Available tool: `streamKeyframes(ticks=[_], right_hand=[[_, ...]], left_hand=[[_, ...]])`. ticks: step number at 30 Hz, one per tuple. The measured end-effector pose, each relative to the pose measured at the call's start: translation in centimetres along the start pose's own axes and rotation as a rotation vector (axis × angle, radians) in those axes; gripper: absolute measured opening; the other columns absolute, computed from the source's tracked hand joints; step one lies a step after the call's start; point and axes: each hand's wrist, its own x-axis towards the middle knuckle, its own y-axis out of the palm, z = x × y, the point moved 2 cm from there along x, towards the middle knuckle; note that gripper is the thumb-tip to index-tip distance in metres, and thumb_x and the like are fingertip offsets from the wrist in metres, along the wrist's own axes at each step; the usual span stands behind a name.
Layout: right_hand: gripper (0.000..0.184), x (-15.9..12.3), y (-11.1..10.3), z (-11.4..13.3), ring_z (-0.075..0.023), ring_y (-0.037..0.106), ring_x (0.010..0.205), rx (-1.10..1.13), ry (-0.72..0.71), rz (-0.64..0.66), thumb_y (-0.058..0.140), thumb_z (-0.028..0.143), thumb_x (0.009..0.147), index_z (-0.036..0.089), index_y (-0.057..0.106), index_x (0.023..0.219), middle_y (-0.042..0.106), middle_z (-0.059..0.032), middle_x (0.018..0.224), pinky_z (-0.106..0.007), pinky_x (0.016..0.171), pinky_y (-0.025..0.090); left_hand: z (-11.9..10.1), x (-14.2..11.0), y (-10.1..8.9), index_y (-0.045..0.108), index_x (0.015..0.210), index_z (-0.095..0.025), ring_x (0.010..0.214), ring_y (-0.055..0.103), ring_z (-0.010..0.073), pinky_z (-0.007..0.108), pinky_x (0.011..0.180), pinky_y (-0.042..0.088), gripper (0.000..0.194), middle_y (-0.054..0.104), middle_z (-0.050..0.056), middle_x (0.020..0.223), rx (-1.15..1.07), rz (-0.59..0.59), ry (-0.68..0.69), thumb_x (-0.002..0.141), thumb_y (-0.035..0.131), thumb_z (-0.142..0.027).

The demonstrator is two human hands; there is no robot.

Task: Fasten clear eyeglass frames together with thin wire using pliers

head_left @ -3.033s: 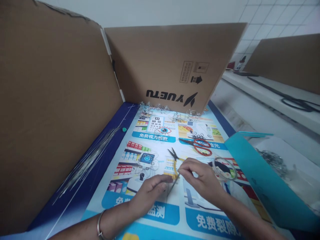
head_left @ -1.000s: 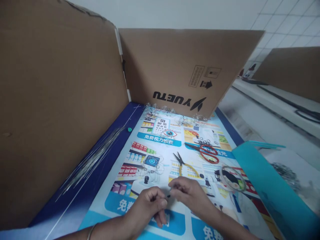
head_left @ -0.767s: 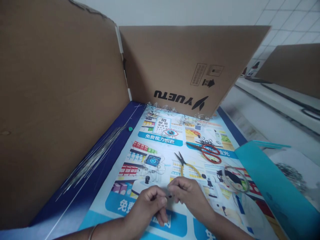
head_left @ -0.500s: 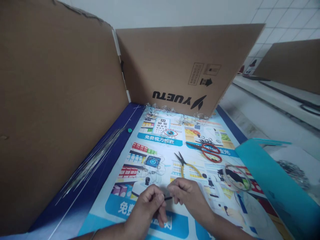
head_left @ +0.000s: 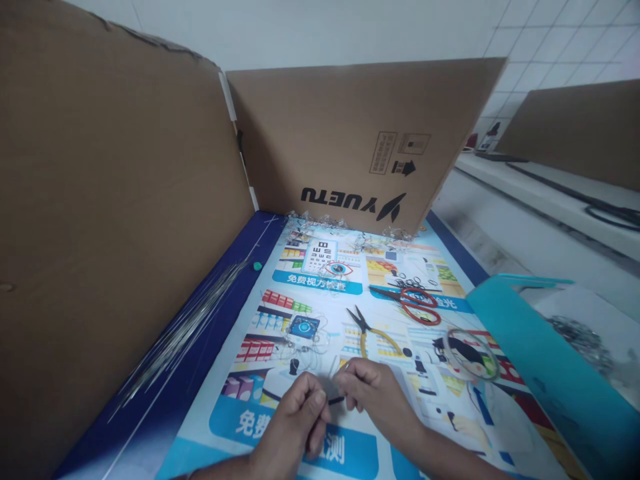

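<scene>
Over the lower middle of the printed mat, my left hand (head_left: 300, 417) is closed in a pinch on a short, thin black strip (head_left: 337, 401). The strip sticks out toward my right hand (head_left: 375, 393), whose thumb and forefinger are pressed together close by. What the right fingers hold, if anything, is too fine to make out. Beyond the hands lie pliers (head_left: 367, 330) with yellow handles, jaws apart. Farther back are scissors (head_left: 419, 310) with red handles, beside a small pile of black loops (head_left: 413, 283). Thin clear or silvery loops (head_left: 307, 343) lie left of the pliers.
Long thin wires (head_left: 185, 327) lie along the left edge. A ring-shaped coil (head_left: 471, 353) rests at right, near a turquoise box (head_left: 525, 353) containing a shiny tangle (head_left: 583, 340). Cardboard panels (head_left: 320, 133) wall the left and back, with wire pieces (head_left: 390, 237) along the back panel's foot.
The camera view has shifted slightly. My hands keep nearly the same pose, and the black strip stays between them; the left fingers have curled in a little.
</scene>
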Motion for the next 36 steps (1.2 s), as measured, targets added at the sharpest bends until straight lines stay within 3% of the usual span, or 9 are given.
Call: streamKeyframes(ticks=[15,29,36], right_hand=[[0.041,-0.15,0.15,0.0,-0.0092,0.047,0.047,0.002,-0.035,0.038,0.048,0.053,0.084,0.016,0.058,0.07,0.055,0.0011,0.056,-0.02,0.045,0.035],[0.034,-0.16,0.18,-0.43,-0.0099,0.049,0.052,-0.023,-0.043,0.019,0.048,0.044,0.087,0.017,0.055,0.069,0.055,0.0016,0.059,-0.02,0.048,0.036],[0.03,-0.24,0.21,-0.3,-0.0095,0.046,0.05,0.021,-0.02,0.042,0.054,0.042,0.084,0.016,0.058,0.07,0.051,0.003,0.053,-0.02,0.047,0.035]], left_hand=[[-0.1,0.15,0.13,0.041,0.071,-0.02,0.033,0.018,0.0044,0.016,0.034,0.019,0.04,0.03,-0.011,0.039,-0.022,-0.006,-0.039,0.08,0.056,-0.055],[0.06,0.19,0.08,0.038,0.072,-0.02,0.033,0.017,0.0041,0.015,0.035,0.018,0.04,0.029,-0.012,0.04,-0.009,0.023,-0.054,0.082,0.053,-0.056],[-0.46,0.05,0.4,0.038,0.071,-0.02,0.032,0.02,0.0042,0.016,0.034,0.019,0.045,0.03,-0.012,0.039,0.029,0.007,-0.058,0.076,0.057,-0.061]])
